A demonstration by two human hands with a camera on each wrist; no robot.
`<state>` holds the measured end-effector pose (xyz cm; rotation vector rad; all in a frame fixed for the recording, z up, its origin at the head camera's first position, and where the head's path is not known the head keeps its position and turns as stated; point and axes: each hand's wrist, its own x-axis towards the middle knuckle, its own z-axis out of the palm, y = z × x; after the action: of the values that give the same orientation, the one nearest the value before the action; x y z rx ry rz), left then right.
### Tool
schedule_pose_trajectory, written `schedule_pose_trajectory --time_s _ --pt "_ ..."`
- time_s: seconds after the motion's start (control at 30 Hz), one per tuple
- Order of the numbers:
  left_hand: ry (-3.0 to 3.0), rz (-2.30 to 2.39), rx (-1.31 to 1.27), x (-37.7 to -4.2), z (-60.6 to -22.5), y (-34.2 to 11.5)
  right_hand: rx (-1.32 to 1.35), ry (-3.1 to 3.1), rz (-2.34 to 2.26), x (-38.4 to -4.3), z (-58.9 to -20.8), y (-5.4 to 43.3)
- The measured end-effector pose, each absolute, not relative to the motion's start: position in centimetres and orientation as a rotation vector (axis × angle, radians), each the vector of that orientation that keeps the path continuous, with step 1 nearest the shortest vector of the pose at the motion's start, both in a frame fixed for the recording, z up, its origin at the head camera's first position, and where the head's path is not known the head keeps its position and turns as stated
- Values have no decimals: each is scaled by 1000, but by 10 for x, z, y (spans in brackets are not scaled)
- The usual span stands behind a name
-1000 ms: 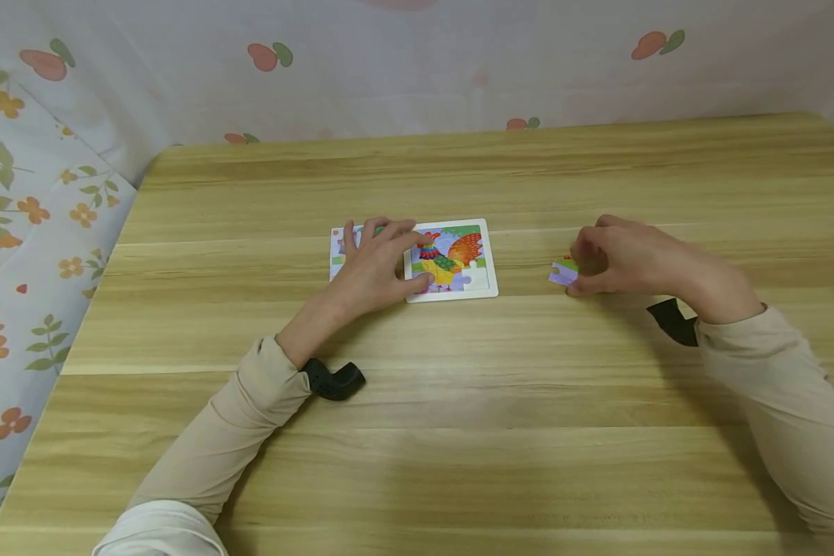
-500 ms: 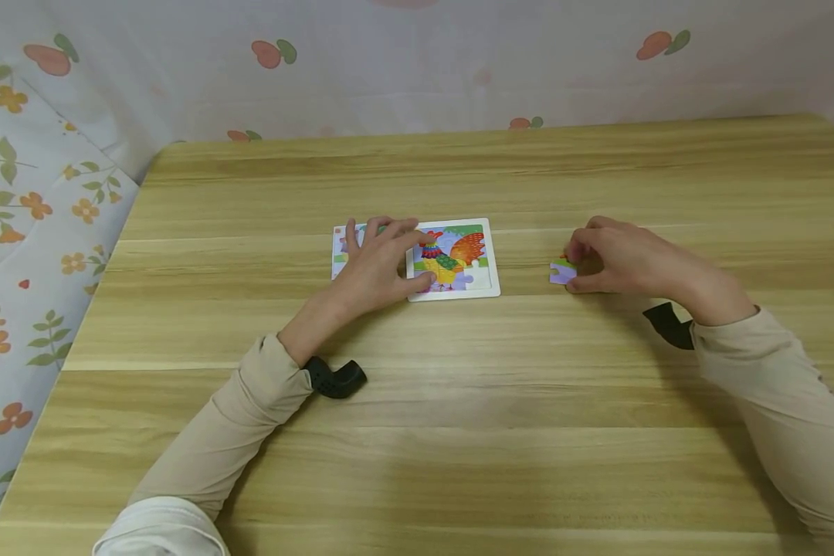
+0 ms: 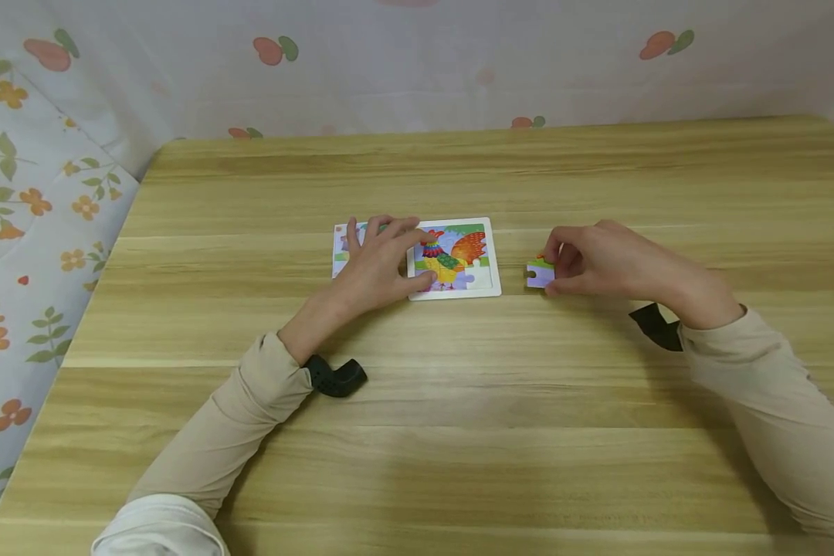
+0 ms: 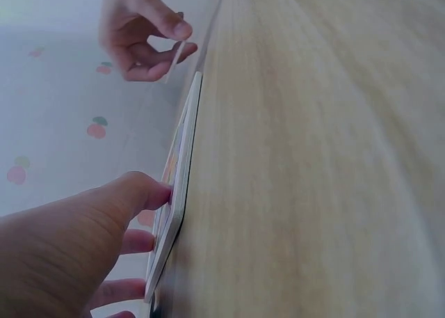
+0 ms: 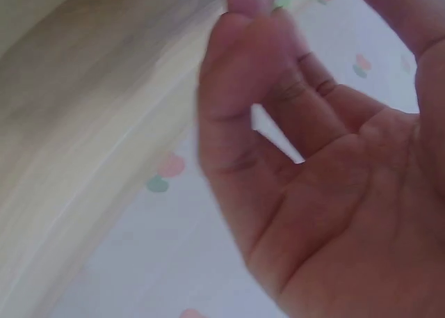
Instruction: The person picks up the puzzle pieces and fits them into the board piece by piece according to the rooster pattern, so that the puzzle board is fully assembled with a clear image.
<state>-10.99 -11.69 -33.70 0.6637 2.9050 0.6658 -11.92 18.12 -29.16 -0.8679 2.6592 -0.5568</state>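
My left hand [image 3: 371, 266] lies with spread fingers over a small jigsaw puzzle in a white frame [image 3: 495, 266], thumb and index fingertips on its picture of a colourful rooster. In the left wrist view, that thumb [image 4: 149, 193] presses near the frame's edge. A pale gap shows at the lower right of the picture. To the right of the frame, my right hand [image 3: 608, 259] pinches a jigsaw piece [image 3: 540, 276], purple and green, between thumb and fingers. Edge-on, the piece [image 4: 175, 62] looks thin and pale. The right wrist view mostly shows curled fingers, with the piece largely hidden.
A printed picture card [image 3: 339, 251] sticks out at the puzzle's left, partly under my left hand. Wood-grain tabletop [image 3: 431, 432] surrounds everything. Fabric with fruit prints [image 3: 417, 77] hangs behind it, and flowered fabric [image 3: 42, 270] lines the left side. Black wrist mounts [image 3: 337, 378] sit at both cuffs.
My right hand has moved left toward the puzzle frame with the jigsaw piece, which has turned more level. The left hand stays in place on the puzzle.
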Motion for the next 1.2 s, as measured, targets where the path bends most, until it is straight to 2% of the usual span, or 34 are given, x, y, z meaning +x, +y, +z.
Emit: schedule_pose_trajectory --time_s 0.2,0.67,1.2 --pt "2904 671 674 -111 -337 -117 -986 2656 -577 -122 -290 163" --pt "2903 677 678 -111 -338 -117 -1056 2540 -569 -131 -299 125" --pt "2892 675 672 -111 -338 -118 -1004 2530 -528 -133 -302 120"
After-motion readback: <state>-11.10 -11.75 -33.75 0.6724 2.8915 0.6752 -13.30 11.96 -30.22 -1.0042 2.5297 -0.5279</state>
